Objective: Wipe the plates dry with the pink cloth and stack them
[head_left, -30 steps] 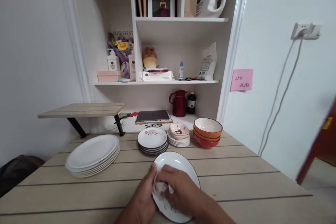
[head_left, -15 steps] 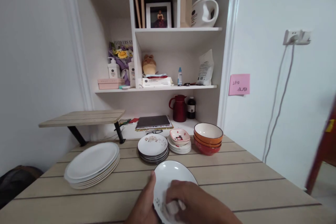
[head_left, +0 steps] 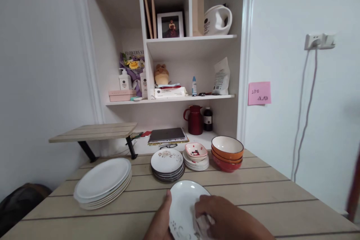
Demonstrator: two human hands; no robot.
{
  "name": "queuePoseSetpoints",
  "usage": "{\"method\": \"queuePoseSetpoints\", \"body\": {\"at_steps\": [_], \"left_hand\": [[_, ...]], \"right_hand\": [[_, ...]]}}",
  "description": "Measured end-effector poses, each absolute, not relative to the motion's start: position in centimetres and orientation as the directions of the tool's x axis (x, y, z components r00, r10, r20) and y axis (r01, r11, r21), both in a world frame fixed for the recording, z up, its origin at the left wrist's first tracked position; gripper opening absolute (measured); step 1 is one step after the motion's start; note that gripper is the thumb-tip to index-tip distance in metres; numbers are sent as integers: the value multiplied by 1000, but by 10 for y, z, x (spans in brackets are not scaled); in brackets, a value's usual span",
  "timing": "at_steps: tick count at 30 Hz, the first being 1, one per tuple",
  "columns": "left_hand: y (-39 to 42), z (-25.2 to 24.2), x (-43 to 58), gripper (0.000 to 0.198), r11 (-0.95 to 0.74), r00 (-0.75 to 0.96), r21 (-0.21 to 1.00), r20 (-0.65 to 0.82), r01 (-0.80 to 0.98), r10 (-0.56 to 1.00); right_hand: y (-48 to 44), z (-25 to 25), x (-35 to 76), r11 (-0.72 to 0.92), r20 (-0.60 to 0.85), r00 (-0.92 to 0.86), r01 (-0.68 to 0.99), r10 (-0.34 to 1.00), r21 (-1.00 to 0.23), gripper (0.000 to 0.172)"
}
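Note:
A white plate (head_left: 182, 204) with a dark rim and a grey floral pattern is tilted up near the table's front edge. My left hand (head_left: 161, 217) grips its left side, the thumb along the rim and the other fingers hidden beneath. On the plate's face, toward its right side, my right hand (head_left: 222, 215) presses a crumpled whitish tissue (head_left: 203, 225), fingers bunched around it. Just beyond the plate stands a stack of dark-rimmed floral plates (head_left: 167, 161).
White oval plates (head_left: 102, 180) are stacked on the left. Small saucers (head_left: 198, 165) bear a pink patterned dish (head_left: 196, 150); orange and red bowls (head_left: 227, 150) stand nested to their right. Behind are a laptop (head_left: 165, 134), a red jug (head_left: 194, 120) and a raised wooden shelf (head_left: 95, 132).
The camera view has tilted up slightly. My right hand and the tissue have shifted a little across the plate toward its right side; my left hand keeps its hold.

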State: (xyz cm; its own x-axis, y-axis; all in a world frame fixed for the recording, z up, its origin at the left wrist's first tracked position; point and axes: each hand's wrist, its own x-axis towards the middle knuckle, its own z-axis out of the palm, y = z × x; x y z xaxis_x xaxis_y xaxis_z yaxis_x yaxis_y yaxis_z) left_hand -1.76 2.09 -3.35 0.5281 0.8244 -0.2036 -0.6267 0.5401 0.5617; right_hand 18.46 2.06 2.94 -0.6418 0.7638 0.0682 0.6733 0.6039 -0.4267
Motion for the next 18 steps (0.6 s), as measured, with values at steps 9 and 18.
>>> {"method": "queuePoseSetpoints", "body": {"at_steps": [9, 18], "left_hand": [[21, -23, -10, 63, 516, 487, 557, -214, -651, 847], [30, -36, -21, 70, 571, 580, 597, -207, -563, 788]], "right_hand": [[34, 18, 121, 583, 364, -459, 685, 811, -436, 26], [26, 20, 186, 601, 90, -623, 691, 777, -401, 34]]}}
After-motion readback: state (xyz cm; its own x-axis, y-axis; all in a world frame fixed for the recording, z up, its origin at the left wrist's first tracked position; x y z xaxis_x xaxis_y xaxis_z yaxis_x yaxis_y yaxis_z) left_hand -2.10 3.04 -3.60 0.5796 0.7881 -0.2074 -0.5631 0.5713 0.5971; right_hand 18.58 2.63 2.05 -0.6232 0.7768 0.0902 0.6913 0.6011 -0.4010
